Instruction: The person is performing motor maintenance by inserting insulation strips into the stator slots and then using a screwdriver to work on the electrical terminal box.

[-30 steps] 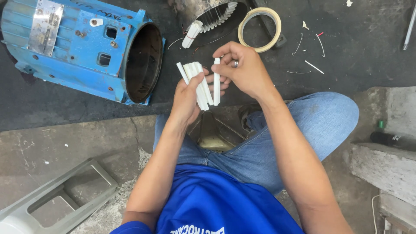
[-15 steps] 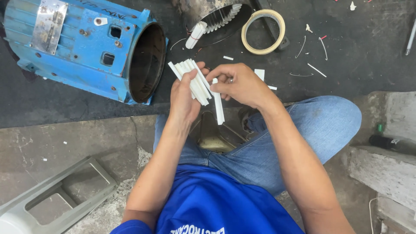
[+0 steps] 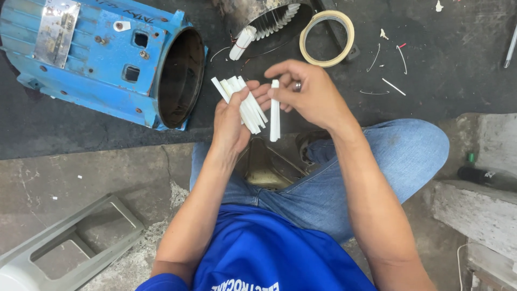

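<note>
My left hand grips a bundle of several white strips, fanned out toward the upper left. My right hand, with a ring on one finger, pinches a single white strip that hangs upright just right of the bundle. Both hands hover above my knees, in front of a blue motor housing lying on its side with its open end facing me.
A roll of tape and a finned metal motor part lie on the dark mat beyond my hands. Small white scraps litter the mat at right. A grey metal frame sits at lower left, concrete blocks at right.
My right hand has pulled one white strip apart from the bundle and now holds it upright beside it. The left hand keeps the bundle in about the same place.
</note>
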